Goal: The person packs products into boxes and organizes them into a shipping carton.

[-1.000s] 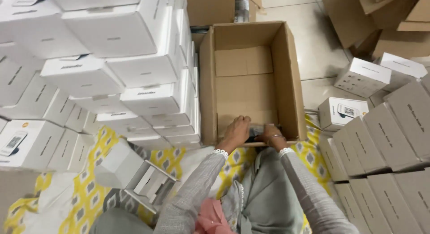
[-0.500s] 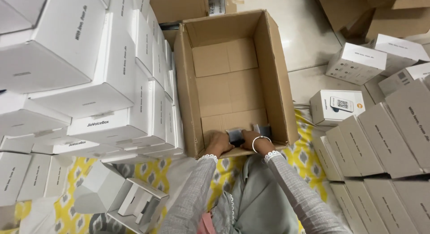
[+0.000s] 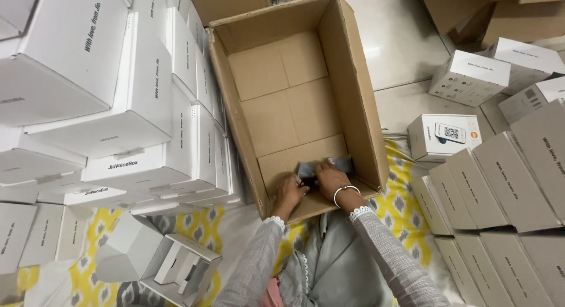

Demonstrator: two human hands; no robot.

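Hands point(image 3: 312, 186) still pressing dark packet point(image 3: 315, 169) on carton point(image 3: 353, 95) floor.

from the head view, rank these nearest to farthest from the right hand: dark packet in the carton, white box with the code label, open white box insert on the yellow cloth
1. Dark packet: under the right hand, at the near end of the cardboard carton.
2. White box with the code label: to the right, outside the carton.
3. Open white box insert: lower left on the yellow cloth.
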